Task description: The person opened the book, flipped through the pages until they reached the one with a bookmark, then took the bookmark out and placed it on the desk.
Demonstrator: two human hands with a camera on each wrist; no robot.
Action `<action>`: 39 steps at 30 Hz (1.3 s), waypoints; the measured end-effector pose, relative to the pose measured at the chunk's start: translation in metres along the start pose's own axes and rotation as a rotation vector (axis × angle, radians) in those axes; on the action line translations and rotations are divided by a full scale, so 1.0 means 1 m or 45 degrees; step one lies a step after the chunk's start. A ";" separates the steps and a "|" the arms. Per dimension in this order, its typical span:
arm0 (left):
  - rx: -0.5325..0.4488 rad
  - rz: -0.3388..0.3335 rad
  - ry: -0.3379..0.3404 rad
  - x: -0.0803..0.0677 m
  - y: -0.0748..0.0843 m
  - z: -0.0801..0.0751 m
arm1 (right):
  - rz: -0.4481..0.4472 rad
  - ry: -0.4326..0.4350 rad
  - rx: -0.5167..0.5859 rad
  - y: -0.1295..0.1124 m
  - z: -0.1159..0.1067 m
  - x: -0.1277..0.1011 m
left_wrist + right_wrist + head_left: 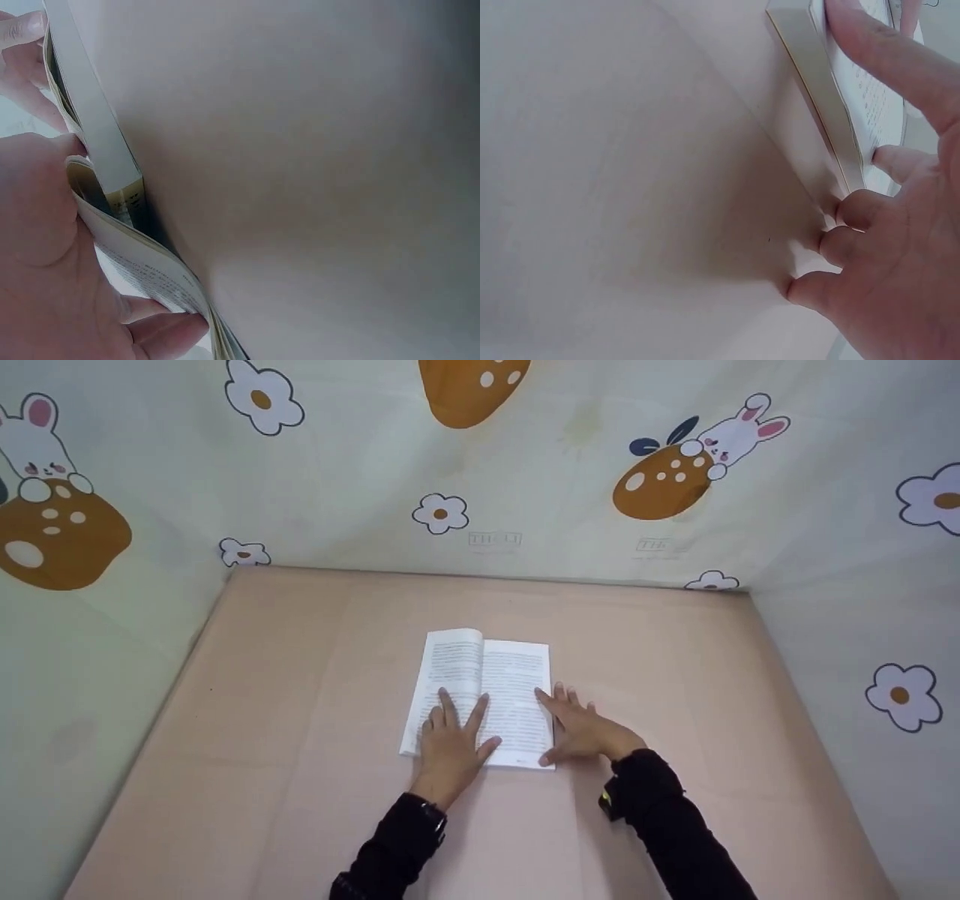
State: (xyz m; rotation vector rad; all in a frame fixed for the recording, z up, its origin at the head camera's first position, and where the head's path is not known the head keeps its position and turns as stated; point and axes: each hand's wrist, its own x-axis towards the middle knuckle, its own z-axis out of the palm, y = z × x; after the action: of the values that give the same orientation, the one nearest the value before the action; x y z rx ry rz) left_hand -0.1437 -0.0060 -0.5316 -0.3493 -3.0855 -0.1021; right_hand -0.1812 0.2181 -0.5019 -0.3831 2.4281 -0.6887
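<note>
An open paperback book with printed pages lies on the pinkish-tan tabletop. Across its left page and centre fold, my left hand spreads, fingers extended and thumb over the lower right page. Its left wrist view shows the page block curving beneath that hand. My right hand is at the book's right edge. Thumb and index finger touch the right page, while the other fingers rest on the table beside it. In the right wrist view, the book's thick page edge runs close to those fingers.
The tabletop extends around the book on all sides. A pale fabric backdrop printed with rabbits and flowers rises along the back and both sides. Dark sleeves cover both forearms, with a band at each wrist.
</note>
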 end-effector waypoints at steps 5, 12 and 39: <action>-0.002 -0.010 -0.045 0.000 0.000 -0.001 | 0.020 -0.022 0.014 0.000 0.001 0.002; -0.013 -0.002 -0.071 -0.001 -0.002 -0.001 | -0.005 -0.026 0.036 -0.001 0.000 0.002; -0.183 0.023 -0.128 -0.003 -0.004 -0.006 | 0.020 0.226 -0.038 -0.003 0.012 0.007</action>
State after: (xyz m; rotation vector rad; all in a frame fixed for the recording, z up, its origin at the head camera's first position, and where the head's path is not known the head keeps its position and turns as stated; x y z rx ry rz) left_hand -0.1415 -0.0113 -0.5263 -0.3992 -3.1821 -0.3164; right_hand -0.1793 0.2080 -0.5115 -0.3267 2.6084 -0.7072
